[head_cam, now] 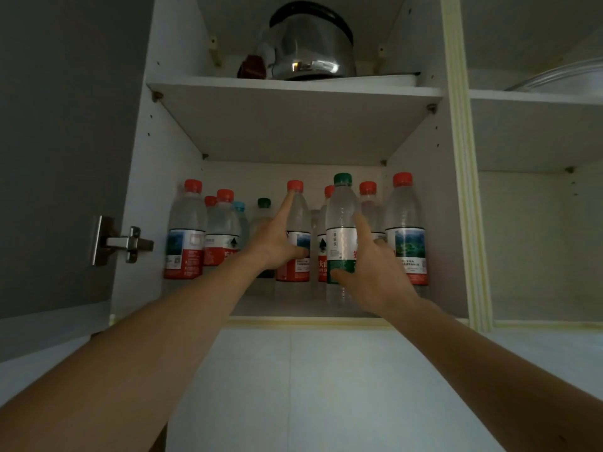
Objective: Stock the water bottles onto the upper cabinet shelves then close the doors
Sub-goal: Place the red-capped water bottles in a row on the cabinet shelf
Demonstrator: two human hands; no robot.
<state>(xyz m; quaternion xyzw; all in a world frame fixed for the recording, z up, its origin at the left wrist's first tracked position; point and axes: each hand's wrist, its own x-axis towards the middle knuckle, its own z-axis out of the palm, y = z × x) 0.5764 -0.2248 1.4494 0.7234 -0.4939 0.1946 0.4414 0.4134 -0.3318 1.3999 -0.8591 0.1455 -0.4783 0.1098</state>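
Note:
The open upper cabinet's lower shelf (287, 307) holds several clear water bottles, most red-capped with red labels. My left hand (275, 246) holds a red-capped bottle (298, 220) in the middle of the shelf, thumb on its label and index finger stretched up to just below the cap. My right hand (375, 278) grips a taller green-capped bottle (341, 216) at the front, thumb across its green label and index finger up its side. Both bottles stand upright on the shelf. More bottles stand at the far left (186, 230) and far right (406, 223), with others behind.
A steel kettle (310, 50) and a small dark red object (251, 68) sit on the shelf above. The grey left door (65, 158) stands open on its hinge (127, 244). The right compartment holds a glass dish (561, 76) on its upper shelf. White wall below.

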